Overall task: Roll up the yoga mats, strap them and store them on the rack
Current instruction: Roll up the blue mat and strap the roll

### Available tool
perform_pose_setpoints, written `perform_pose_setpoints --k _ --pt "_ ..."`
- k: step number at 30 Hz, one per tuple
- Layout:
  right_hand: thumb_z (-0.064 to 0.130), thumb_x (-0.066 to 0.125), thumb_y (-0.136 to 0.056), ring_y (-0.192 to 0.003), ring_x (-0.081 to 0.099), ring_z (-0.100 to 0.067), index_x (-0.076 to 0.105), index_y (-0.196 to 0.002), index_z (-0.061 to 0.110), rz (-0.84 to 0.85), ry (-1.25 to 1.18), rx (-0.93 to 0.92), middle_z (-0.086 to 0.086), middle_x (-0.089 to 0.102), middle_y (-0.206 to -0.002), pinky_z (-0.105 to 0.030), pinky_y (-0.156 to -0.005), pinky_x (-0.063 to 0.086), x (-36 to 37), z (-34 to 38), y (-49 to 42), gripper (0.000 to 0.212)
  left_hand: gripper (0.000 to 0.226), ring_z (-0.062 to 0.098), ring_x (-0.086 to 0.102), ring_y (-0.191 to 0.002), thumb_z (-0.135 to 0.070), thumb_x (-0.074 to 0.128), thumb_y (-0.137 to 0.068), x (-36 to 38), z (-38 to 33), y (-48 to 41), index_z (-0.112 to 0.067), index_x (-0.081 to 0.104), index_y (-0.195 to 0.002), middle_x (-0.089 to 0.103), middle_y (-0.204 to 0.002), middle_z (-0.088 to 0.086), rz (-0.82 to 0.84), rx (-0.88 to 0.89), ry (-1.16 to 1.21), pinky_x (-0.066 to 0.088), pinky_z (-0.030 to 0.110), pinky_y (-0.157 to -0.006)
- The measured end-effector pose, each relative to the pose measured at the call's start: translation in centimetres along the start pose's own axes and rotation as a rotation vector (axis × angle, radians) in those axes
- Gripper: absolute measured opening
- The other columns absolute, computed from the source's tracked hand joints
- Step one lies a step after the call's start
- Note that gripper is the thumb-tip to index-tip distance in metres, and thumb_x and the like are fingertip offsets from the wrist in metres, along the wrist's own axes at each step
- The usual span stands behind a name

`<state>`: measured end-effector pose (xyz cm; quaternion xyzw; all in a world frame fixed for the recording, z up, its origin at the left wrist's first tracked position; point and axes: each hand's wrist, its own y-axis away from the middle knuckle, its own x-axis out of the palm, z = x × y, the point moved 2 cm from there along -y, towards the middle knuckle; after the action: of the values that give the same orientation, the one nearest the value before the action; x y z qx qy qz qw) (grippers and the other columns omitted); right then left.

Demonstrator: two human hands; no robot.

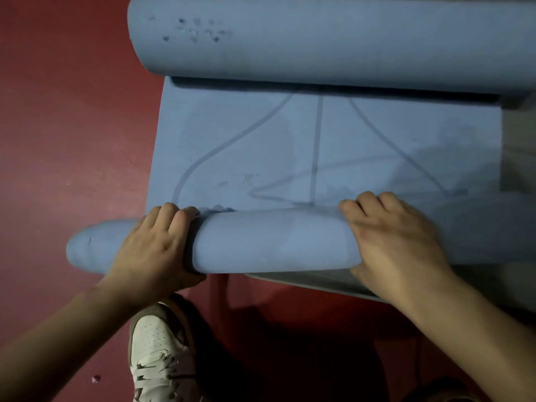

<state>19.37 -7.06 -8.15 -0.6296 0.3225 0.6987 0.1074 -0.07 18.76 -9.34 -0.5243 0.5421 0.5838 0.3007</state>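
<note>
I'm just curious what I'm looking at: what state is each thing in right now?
near roll: partly rolled up
mat middle: flat, unrolled
far roll: rolled, no strap visible
left hand: grips near roll
right hand: grips near roll
shoe: laced

mat (319,146): blue, matt, soft like foam, faint dark lines on it
floor (72,126): red, smooth, a little shiny
my shoe (156,340): white, smooth, tiny holes on top

On the flat mat (377,146) the near roll (272,242), a second roll (319,42) behind, shoe (156,349) in front on floor (72,126).
</note>
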Motion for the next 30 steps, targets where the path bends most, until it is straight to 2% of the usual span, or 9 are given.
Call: perform_pose_setpoints --k 3,8,11,13,17,20,23,26,30 --pt "0.013 0.074 -0.039 -0.084 0.052 -0.028 0.058 -0.107 0.015 -0.002 -0.007 0.016 -0.003 0.054 -0.093 -0.038 -0.071 0.046 0.2 0.1 0.1 0.07 0.094 0.032 0.055 -0.084 -0.039 0.093 -0.036 -0.1 0.1 0.0 -0.005 0.054 -0.114 0.051 -0.096 0.011 -0.001 0.012 0.016 0.049 0.046 -0.069" --pt "0.022 0.084 -0.028 -0.082 0.057 -0.027 0.055 -0.104 0.013 -0.005 -0.063 0.042 -0.004 0.055 -0.089 -0.031 -0.065 0.046 0.2 -0.6 -0.4 0.081 0.094 0.037 0.05 -0.096 -0.049 0.089 -0.038 -0.6 0.4 -0.8 -0.005 0.059 -0.116 0.049 -0.109 0.015 0.02 0.039 -0.005 0.049 0.054 -0.086" --pt "0.023 0.085 -0.034 -0.099 0.054 -0.026 0.054 -0.105 0.017 0.015 -0.105 0.037 -0.004 0.052 -0.105 -0.033 -0.072 0.05 0.1 -0.8 -0.4 0.078 0.092 0.032 0.052 -0.092 -0.057 0.086 -0.043 -1.2 0.8 -1.4 -0.009 0.06 -0.117 0.05 -0.103 0.008 0.019 0.093 -0.04 0.048 0.052 -0.089" --pt "0.022 0.084 -0.037 -0.102 0.044 -0.027 0.055 -0.106 0.016 0.018 -0.115 0.059 -0.005 0.047 -0.109 -0.035 -0.069 0.05 0.0 -0.7 -0.5 0.075 0.09 0.028 0.054 -0.09 -0.067 0.075 -0.052 -1.5 1.2 -1.7 -0.012 0.058 -0.12 0.051 -0.099 0.004 0.014 0.133 -0.043 0.047 0.051 -0.094" --pt "0.019 0.082 -0.034 -0.096 0.035 -0.025 0.054 -0.1 0.016 0.015 -0.088 0.095 -0.005 0.045 -0.106 -0.031 -0.068 0.036 -0.2 -0.3 -0.8 0.073 0.086 0.03 0.055 -0.089 -0.07 0.058 -0.058 -1.7 1.1 -1.7 -0.01 0.054 -0.119 0.054 -0.098 0.005 -0.014 0.15 -0.004 0.048 0.047 -0.088" --pt "0.022 0.081 -0.042 -0.099 0.04 -0.024 0.052 -0.113 0.019 0.032 -0.056 0.068 -0.002 0.045 -0.109 -0.032 -0.074 0.041 -0.5 -0.3 -0.8 0.077 0.082 0.03 0.056 -0.085 -0.069 0.055 -0.059 -1.8 0.9 -1.5 -0.007 0.052 -0.113 0.055 -0.096 0.007 -0.02 0.133 0.032 0.048 0.043 -0.079" --pt "0.016 0.08 -0.041 -0.099 0.048 -0.026 0.048 -0.123 0.021 0.001 -0.112 0.058 -0.001 0.049 -0.109 -0.035 -0.077 0.046 -0.9 -0.2 -0.6 0.088 0.08 0.028 0.056 -0.083 -0.069 0.057 -0.059 -2.1 1.1 -1.9 -0.007 0.053 -0.108 0.056 -0.095 0.006 -0.013 0.136 0.06 0.048 0.04 -0.074" --pt "0.011 0.076 -0.046 -0.102 0.049 -0.027 0.049 -0.119 0.021 -0.012 -0.136 0.041 -0.001 0.051 -0.109 -0.036 -0.082 0.046 -1.3 0.0 -0.7 0.078 0.078 0.026 0.054 -0.091 -0.07 0.06 -0.061 -2.1 1.5 -2.0 -0.01 0.056 -0.11 0.055 -0.103 0.004 -0.017 0.15 0.053 0.048 0.04 -0.08" --pt "0.006 0.073 -0.049 -0.116 0.042 -0.03 0.059 -0.115 0.016 -0.057 -0.193 0.113 -0.007 0.049 -0.121 -0.041 -0.088 0.047 -1.8 0.2 -0.7 0.069 0.081 0.028 0.049 -0.098 -0.065 0.074 -0.065 -2.2 1.8 -1.9 -0.012 0.06 -0.124 0.05 -0.112 0.006 -0.053 0.112 0.082 0.048 0.042 -0.082"
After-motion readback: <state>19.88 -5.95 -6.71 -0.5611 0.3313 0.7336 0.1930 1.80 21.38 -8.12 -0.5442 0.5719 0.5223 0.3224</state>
